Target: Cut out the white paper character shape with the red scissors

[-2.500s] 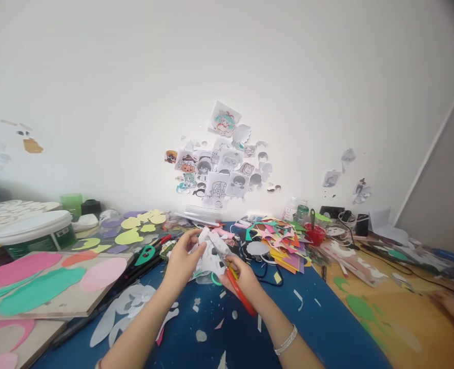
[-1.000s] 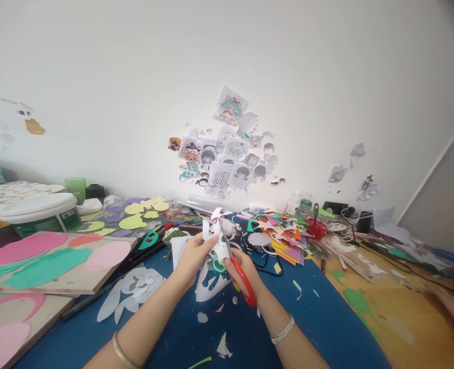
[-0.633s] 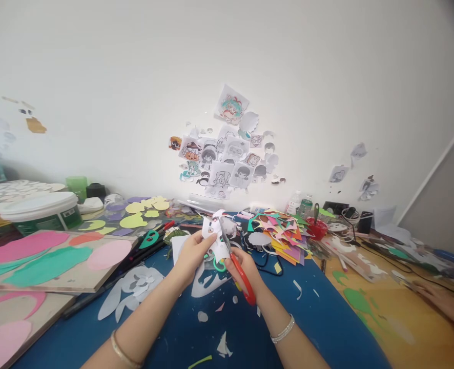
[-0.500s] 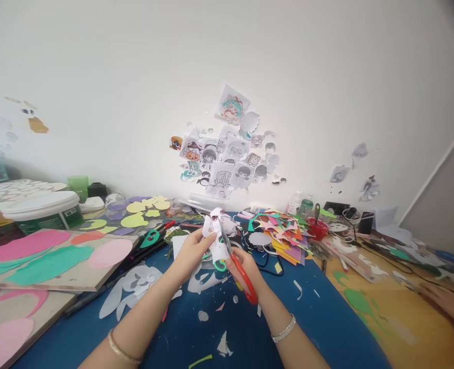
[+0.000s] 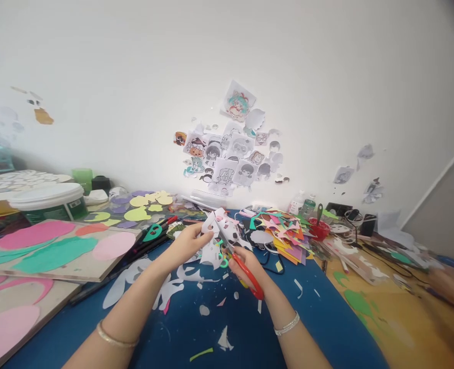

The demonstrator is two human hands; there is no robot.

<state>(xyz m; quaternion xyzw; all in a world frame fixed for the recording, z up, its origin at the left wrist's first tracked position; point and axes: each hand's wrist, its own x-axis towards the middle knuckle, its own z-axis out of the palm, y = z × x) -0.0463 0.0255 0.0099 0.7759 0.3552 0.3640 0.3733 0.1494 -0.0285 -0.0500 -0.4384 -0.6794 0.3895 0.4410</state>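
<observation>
My left hand (image 5: 191, 242) pinches a piece of white paper (image 5: 210, 251) with holes cut in it, above the blue table mat (image 5: 196, 341). In my right hand (image 5: 248, 264) are red-handled scissors (image 5: 254, 281), fingers wrapped round the handle. Their blades point up and away from me and lie against the right side of the paper. How far the blades are apart I cannot tell. Beneath and behind the paper lie white paper cutouts and a green ring-shaped handle (image 5: 223, 261). Small scraps, among them a white paper scrap (image 5: 225, 339), lie on the mat nearer me.
Coloured paper scraps (image 5: 284, 233) are heaped behind my right hand. Boards with felt-like shapes (image 5: 54, 256) and a white-lidded tub (image 5: 48, 197) stand left. A red bowl (image 5: 319, 230) is at the right. Another person's blurred hand (image 5: 448, 287) is at the far right. Drawings (image 5: 238, 146) cover the wall.
The paper in my left hand has turned and hangs slightly lower left. My right hand with the scissors has shifted a little right. The other person's hand has moved; the view has shifted slightly.
</observation>
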